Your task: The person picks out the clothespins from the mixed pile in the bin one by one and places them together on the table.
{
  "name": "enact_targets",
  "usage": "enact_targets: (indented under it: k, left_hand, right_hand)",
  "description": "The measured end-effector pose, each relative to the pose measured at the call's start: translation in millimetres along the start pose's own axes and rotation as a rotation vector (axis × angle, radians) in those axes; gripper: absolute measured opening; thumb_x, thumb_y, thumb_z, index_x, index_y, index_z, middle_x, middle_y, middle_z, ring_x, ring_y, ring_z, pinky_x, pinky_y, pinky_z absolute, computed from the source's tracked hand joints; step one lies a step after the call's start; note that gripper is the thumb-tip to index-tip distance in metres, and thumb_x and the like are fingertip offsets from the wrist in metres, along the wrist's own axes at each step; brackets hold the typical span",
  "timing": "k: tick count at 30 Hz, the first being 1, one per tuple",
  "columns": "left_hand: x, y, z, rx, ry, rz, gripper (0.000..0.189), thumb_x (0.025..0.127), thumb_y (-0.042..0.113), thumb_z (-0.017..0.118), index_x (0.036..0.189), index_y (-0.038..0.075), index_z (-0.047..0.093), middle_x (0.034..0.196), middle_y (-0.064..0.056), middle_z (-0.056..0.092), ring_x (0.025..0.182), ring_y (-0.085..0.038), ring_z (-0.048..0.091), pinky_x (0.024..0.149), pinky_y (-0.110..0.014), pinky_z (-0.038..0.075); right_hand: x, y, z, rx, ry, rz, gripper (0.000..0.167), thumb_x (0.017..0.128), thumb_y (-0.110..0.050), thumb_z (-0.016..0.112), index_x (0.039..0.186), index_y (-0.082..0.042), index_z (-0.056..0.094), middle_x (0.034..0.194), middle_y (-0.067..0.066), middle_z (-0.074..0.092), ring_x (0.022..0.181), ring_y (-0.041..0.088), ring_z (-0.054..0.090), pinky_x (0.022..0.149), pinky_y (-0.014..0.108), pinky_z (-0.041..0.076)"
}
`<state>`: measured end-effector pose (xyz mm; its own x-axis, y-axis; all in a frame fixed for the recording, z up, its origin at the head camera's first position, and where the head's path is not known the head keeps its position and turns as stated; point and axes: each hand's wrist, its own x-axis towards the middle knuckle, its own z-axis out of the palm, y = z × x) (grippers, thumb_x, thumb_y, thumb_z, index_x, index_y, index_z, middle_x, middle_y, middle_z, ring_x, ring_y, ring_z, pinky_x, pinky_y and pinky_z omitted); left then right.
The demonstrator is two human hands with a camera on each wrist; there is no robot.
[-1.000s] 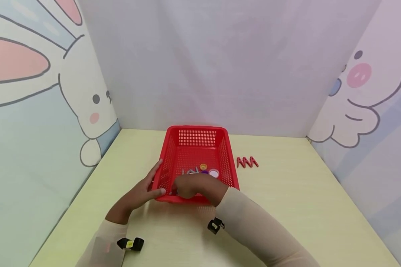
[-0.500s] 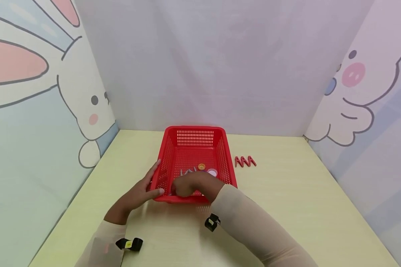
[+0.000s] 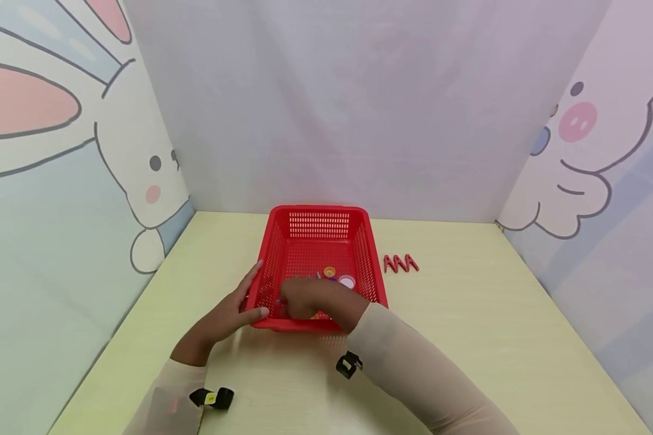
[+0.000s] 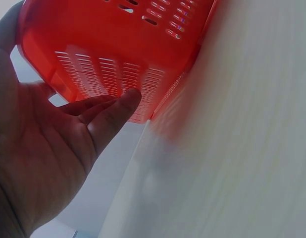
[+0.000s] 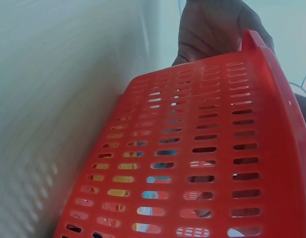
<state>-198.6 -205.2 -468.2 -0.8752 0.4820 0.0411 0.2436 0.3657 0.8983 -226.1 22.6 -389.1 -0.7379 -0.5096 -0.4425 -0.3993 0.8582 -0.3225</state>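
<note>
A red plastic basket (image 3: 317, 324) with slotted walls stands on the table. In the head view my left hand (image 3: 223, 314) holds its near left corner, thumb over the rim and fingers along the outer wall. The left wrist view shows those fingers (image 4: 116, 111) lying against the slots. My right hand (image 3: 307, 299) reaches down inside the near left part of the basket. Its fingertips are largely hidden, and I cannot tell what they hold. Just beyond it lie a yellow ring-shaped piece (image 3: 329, 272), a round white-and-pink piece (image 3: 347, 282) and small grey pieces (image 3: 318, 275).
Three red clothespins (image 3: 401, 263) lie in a row on the pale table (image 3: 468, 314), right of the basket. Yellow and blue items show through the near wall's slots (image 5: 165, 179) in the right wrist view. A grey curtain (image 3: 337, 121) closes off the back.
Inside the basket, the right hand has shifted slightly away from the near wall and now covers more of the grey pieces. The left hand keeps its place on the corner.
</note>
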Motion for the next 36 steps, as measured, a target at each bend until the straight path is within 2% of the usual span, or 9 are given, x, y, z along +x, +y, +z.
enact_targets:
  k: [2, 3, 6, 9, 10, 13, 21, 27, 36]
  left_hand:
    - [0.1, -0.2, -0.2, -0.001, 0.0, -0.004, 0.118, 0.09, 0.025, 0.084, 0.177, 0.03, 0.004, 0.158, -0.025, 0.045, 0.137, -0.041, 0.054, 0.088, -0.033, 0.068]
    - [0.2, -0.2, -0.3, -0.004, -0.001, -0.006, 0.118, 0.09, 0.024, 0.084, 0.177, 0.03, 0.004, 0.157, -0.025, 0.045, 0.137, -0.041, 0.054, 0.088, -0.033, 0.068]
    - [0.2, -0.2, -0.5, -0.014, -0.007, -0.009, 0.118, 0.09, 0.024, 0.084, 0.177, 0.029, 0.004, 0.156, -0.026, 0.046, 0.135, -0.041, 0.056, 0.088, -0.033, 0.068]
    - [0.1, -0.8, -0.7, -0.023, -0.014, -0.011, 0.118, 0.09, 0.023, 0.084, 0.177, 0.029, 0.003, 0.156, -0.027, 0.046, 0.135, -0.041, 0.056, 0.089, -0.033, 0.068]
    - [0.1, -1.0, -0.7, -0.024, -0.014, -0.011, 0.118, 0.09, 0.023, 0.084, 0.177, 0.029, 0.003, 0.156, -0.027, 0.046, 0.135, -0.041, 0.056, 0.089, -0.033, 0.068]
    - [-0.1, -1.3, -0.6, -0.025, -0.013, -0.011, 0.118, 0.091, 0.023, 0.084, 0.177, 0.03, 0.004, 0.156, -0.027, 0.046, 0.137, -0.043, 0.055, 0.088, -0.033, 0.068]
    - [-1.0, -0.7, 0.3, -0.032, -0.011, -0.008, 0.118, 0.091, 0.023, 0.084, 0.177, 0.029, 0.003, 0.159, -0.027, 0.044, 0.139, -0.045, 0.055, 0.09, -0.035, 0.068]
    - [-0.2, -1.5, 0.7, -0.032, -0.008, -0.005, 0.118, 0.092, 0.024, 0.084, 0.177, 0.031, 0.002, 0.159, -0.027, 0.044, 0.136, -0.043, 0.057, 0.09, -0.035, 0.068]
    - [0.9, -0.2, 1.8, -0.041, -0.009, 0.002, 0.117, 0.093, 0.025, 0.082, 0.177, 0.029, 0.002, 0.159, -0.027, 0.044, 0.134, -0.042, 0.059, 0.091, -0.036, 0.068]
  right_hand:
    - [5.6, 4.0, 1.6, 0.014, 0.053, -0.003, 0.051, 0.076, -0.023, 0.099, 0.122, -0.019, 0.078, 0.097, -0.003, 0.077, 0.086, 0.019, 0.075, 0.08, 0.038, 0.068]
    - [21.1, 15.1, 9.8, 0.016, 0.086, -0.02, 0.05, 0.076, -0.025, 0.1, 0.12, -0.018, 0.079, 0.096, -0.003, 0.077, 0.084, 0.018, 0.075, 0.079, 0.037, 0.068]
    - [25.7, 18.1, 9.8, 0.02, 0.16, -0.026, 0.047, 0.075, -0.026, 0.101, 0.117, -0.016, 0.081, 0.094, -0.002, 0.079, 0.08, 0.017, 0.076, 0.076, 0.036, 0.069]
    - [19.9, 14.4, 6.5, -0.021, 0.215, -0.02, 0.05, 0.074, -0.026, 0.102, 0.119, -0.016, 0.082, 0.097, -0.001, 0.08, 0.081, 0.017, 0.077, 0.078, 0.037, 0.07]
    - [3.0, 2.9, -3.2, -0.035, 0.223, -0.007, 0.052, 0.074, -0.025, 0.102, 0.12, -0.016, 0.081, 0.098, -0.001, 0.08, 0.081, 0.018, 0.077, 0.078, 0.038, 0.07]
    - [-8.2, -2.8, -7.7, -0.098, 0.262, -0.008, 0.056, 0.073, -0.026, 0.102, 0.124, -0.016, 0.081, 0.103, 0.0, 0.081, 0.083, 0.017, 0.078, 0.081, 0.039, 0.07]
    - [-21.5, 3.4, -13.9, -0.023, 0.287, -0.041, 0.07, 0.075, -0.026, 0.102, 0.138, -0.013, 0.072, 0.112, 0.001, 0.079, 0.083, 0.014, 0.074, 0.076, 0.034, 0.069]
    - [-30.2, 12.0, -14.6, 0.001, 0.292, -0.02, 0.062, 0.073, -0.026, 0.103, 0.129, -0.015, 0.078, 0.108, -0.001, 0.079, 0.082, 0.013, 0.073, 0.076, 0.035, 0.07]
    - [-50.5, 19.6, -17.7, -0.036, 0.295, -0.024, 0.076, 0.067, -0.021, 0.105, 0.136, -0.016, 0.072, 0.124, -0.001, 0.073, 0.103, 0.016, 0.07, 0.083, 0.039, 0.07]
